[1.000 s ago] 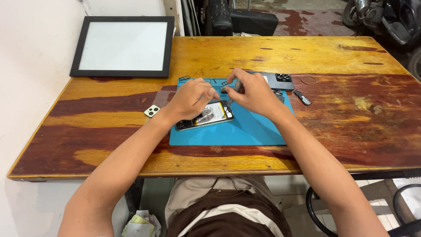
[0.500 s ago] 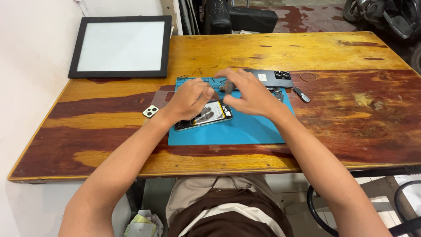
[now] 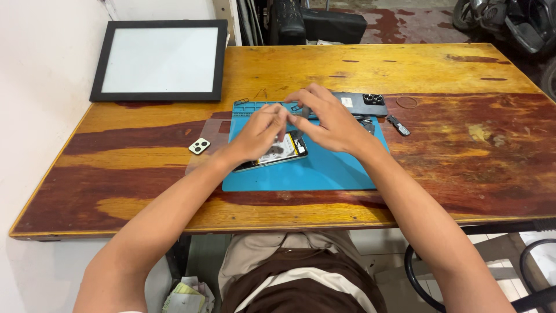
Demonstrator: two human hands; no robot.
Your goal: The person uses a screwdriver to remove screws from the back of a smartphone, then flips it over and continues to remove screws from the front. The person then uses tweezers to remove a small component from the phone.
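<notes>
Opened phone (image 3: 277, 155) lies on the blue mat (image 3: 324, 171) in the middle of the frame, just under both hands. Its long side runs left to right, tilted a bit, with the right end higher. The left hand (image 3: 258, 134) rests right over it and is nearer to it. The right hand (image 3: 327, 120) sits just to the upper right. Both hands pinch a small grey part (image 3: 293, 120) between their fingertips. Farther back, a dark phone back cover (image 3: 359, 102) lies at the mat's top edge.
</notes>
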